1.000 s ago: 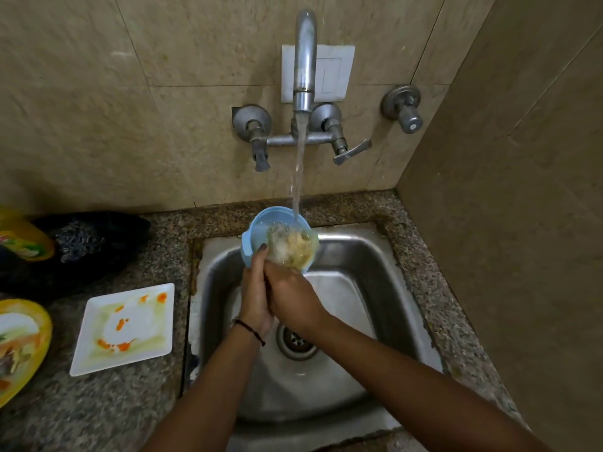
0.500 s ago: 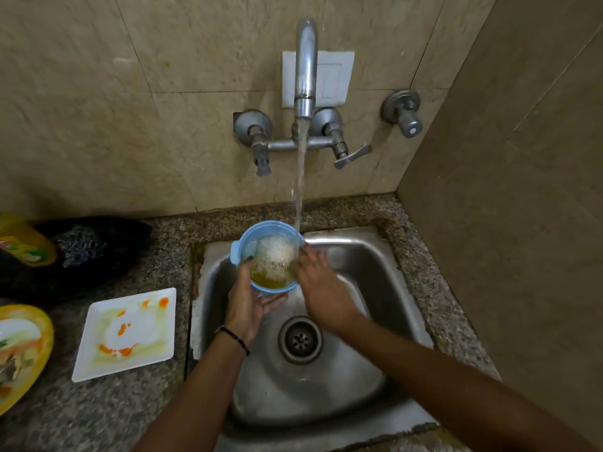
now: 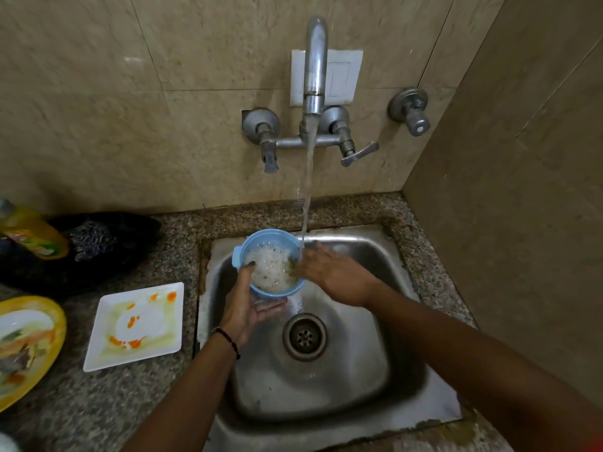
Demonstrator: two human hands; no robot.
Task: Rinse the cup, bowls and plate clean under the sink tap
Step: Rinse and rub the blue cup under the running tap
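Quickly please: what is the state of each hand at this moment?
Left hand: holding the cup, thumb on its rim.
Right hand: open, fingers straight, at the cup's side.

A home kitchen: steel sink (image 3: pixel 326 402), wall tap (image 3: pixel 315 66), granite counter (image 3: pixel 98 402).

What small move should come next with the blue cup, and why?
Probably tip the blue cup toward the drain to dump it: the left hand holds it mouth up, brimful of foamy water, with greenish residue inside.
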